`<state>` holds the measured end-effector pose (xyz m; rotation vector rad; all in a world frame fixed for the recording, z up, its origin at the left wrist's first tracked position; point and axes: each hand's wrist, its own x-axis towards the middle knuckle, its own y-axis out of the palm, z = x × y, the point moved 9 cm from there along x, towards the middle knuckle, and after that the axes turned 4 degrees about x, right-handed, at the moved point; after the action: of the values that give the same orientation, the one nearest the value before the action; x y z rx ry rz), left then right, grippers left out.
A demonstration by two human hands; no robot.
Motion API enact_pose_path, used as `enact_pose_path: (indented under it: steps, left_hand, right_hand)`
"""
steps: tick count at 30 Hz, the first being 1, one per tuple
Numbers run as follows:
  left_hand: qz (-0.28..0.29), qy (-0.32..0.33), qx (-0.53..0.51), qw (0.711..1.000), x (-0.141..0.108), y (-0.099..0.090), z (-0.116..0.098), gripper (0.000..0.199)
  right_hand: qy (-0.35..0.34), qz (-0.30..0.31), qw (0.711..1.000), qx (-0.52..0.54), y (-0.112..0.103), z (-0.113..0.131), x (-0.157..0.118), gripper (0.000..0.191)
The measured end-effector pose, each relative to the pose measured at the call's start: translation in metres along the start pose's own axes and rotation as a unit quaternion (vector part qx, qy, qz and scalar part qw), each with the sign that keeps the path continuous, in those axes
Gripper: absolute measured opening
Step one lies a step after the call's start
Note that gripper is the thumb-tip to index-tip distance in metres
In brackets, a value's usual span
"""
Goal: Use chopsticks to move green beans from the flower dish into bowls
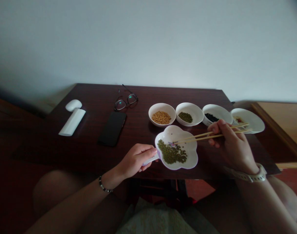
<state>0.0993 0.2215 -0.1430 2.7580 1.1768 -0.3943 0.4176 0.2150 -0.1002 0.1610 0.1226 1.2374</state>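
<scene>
My left hand point(136, 158) grips the short handle of a white flower-shaped bowl point(192, 159), holding it near the table's front edge. Green mung beans point(171, 154) lie inside, mostly on the left and lower side. A pair of chopsticks point(204, 136) is held in my right hand point(232, 143), their tips down among the beans in the bowl's middle. Behind stand four small white bowls: one with yellow soybeans point(161, 117), one with mung beans point(185, 117), one with black beans point(211, 117), and a rightmost one point(255, 122) whose contents are partly hidden by my right hand.
On the dark wooden table point(143, 136) lie a black phone point(112, 129), folding-arm glasses point(126, 101) and a white handheld device point(72, 122) with a rounded head. A wall rises behind the table. Lighter wooden furniture point(284, 120) stands at the right.
</scene>
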Motion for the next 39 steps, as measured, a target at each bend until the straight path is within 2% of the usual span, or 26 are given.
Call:
enact_pose_path:
  steps: [11,19,26,32,39]
  left_hand:
    - [-0.003,0.002,-0.01,1.0,0.003,0.001,0.002,0.053]
    - [-0.002,0.007,-0.011,1.0,-0.001,-0.001,0.0,0.051]
    - [0.001,0.008,-0.013,1.0,-0.001,-0.001,0.0,0.051]
    - [-0.002,0.001,-0.012,1.0,0.0,0.0,0.002,0.052]
    - [-0.001,0.004,-0.007,1.0,0.0,0.0,0.001,0.051]
  right_hand:
    - [-0.017,-0.002,1.0,-0.019,0.003,0.001,0.0,0.049]
    - [-0.031,-0.022,0.999,0.01,0.0,0.009,0.0,0.047]
    - [-0.005,-0.02,1.0,0.013,-0.005,0.008,0.003,0.045]
    - [0.027,-0.01,1.0,-0.004,-0.001,0.006,-0.001,0.045]
    - [0.013,-0.017,1.0,-0.003,0.001,0.009,-0.001,0.048]
